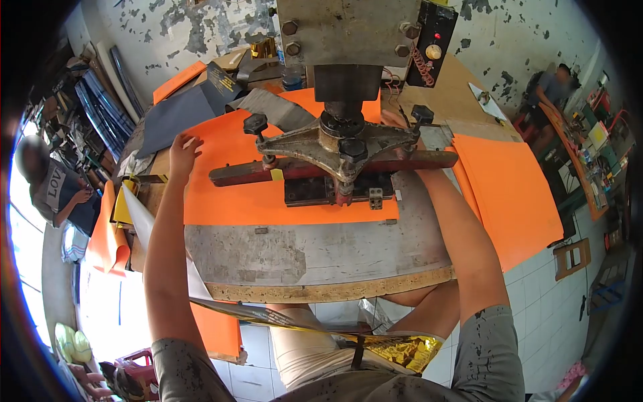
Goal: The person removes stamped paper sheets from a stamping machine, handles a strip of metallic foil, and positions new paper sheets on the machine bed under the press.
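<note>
Reaching around a heavy press [341, 141] with both arms, with an orange sheet [234, 184] lying under it.

Going left to right: holding the left hand [184, 157] half-curled at the sheet's left edge, maybe to keep it lined up, but can't tell if actually pinching it. Next, lying flat on a worn metal plate [321, 258], probably for a firm backing, and tucked partly beneath the press's dark block [308, 192]. Then reaching behind the press with the right hand [396, 120], mostly hidden, so can't tell how closed or on what. Far right, an orange stack [512, 201], presumably parked there for easy reach. Sheet-wise: bright orange, smooth, straight along the near edge, looking blank where visible.
</note>
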Demonstrator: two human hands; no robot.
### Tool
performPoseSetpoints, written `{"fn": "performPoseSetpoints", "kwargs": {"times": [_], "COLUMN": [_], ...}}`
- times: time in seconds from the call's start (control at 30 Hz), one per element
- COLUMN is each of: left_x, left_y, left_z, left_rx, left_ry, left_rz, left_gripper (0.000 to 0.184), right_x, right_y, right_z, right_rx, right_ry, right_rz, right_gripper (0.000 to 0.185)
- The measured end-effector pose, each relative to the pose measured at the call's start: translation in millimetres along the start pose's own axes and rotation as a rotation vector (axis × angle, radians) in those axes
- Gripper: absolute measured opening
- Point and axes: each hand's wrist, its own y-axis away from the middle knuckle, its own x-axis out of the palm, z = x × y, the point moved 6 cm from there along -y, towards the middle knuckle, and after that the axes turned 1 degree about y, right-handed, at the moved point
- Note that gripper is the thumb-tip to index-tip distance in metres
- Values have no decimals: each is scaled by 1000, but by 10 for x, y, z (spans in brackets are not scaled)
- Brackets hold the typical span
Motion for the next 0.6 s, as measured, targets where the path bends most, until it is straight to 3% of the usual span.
{"fn": "performPoseSetpoints", "kwargs": {"times": [0.07, 0.13, 0.2, 0.33, 0.6], "left_x": [-127, -302, -269, 101, 296], "left_y": [236, 502, 1156, 2456, 2905], "left_z": [-169, -230, -549, -1034, -994], "left_rx": [51, 129, 36, 338, 357], "left_ry": [-228, -547, -810, -665, -730], "left_rz": [-48, -27, 254, 443, 386], "left_gripper": [47, 52, 49, 43, 45], "right_x": [-82, -159, -261, -375, -215], "right_y": [170, 450, 868, 1319, 1533], "right_z": [99, 488, 941, 1954, 2003], "right_rx": [121, 310, 379, 221, 274], "right_ry": [338, 338, 483, 287, 309], "right_rz": [32, 195, 297, 263, 222], "right_gripper": [41, 40, 38, 45, 50]}}
